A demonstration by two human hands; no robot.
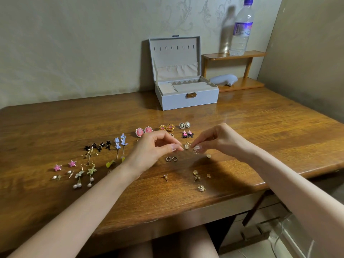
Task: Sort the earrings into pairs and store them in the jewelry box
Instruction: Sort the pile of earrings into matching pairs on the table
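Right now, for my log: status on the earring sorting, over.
Right hand pinches pearl-ring earring; left hand pinched, hold unclear. Jewelry box open, unobstructed.

The jewelry box (186, 101) stands at the back middle of the table (260, 127), lid up. Right of it is a shelf (242, 84) with a bottle (241, 34) on its upper board. Before the box, paired earrings (139, 132) lie in rows running leftward. The left hand (152, 148) and right hand (219, 140) meet over the middle, the right pinching a small earring (195, 152). Loose studs (195, 175) lie nearer the front edge.
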